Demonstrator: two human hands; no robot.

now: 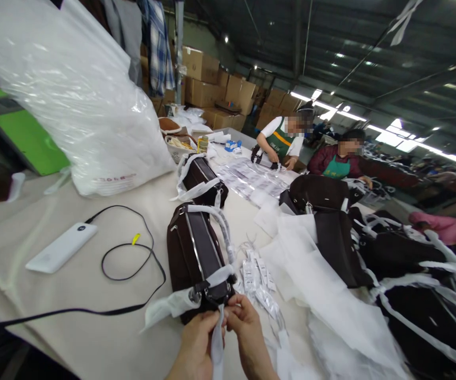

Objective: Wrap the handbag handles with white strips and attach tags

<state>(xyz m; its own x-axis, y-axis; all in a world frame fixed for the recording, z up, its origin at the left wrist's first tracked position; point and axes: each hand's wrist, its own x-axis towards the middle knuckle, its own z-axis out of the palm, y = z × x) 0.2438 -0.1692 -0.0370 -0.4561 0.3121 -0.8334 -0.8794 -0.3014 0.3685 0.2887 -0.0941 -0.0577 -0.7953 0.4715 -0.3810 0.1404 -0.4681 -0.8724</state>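
A dark brown handbag point(206, 248) lies on the pale table in front of me, its near end towards my hands. White wrapping covers its handles, and a narrow white-wrapped strap point(217, 343) hangs from that near end. My left hand point(197, 343) is closed around this strap just below the bag. Close against it, my right hand point(247, 330) pinches at the same spot by the bag's corner. Whatever lies between the right fingertips is too small and covered to make out. Another dark bag point(202, 179) with wrapped handles sits just behind.
On the left are a white power bank point(62, 248) with a black cable point(149, 253) and a large plastic sack point(93, 105). Silvery packets point(257, 277), white wrapping sheets point(323, 274) and several dark bags point(336, 248) lie right. Two co-workers point(281, 140) work farther back.
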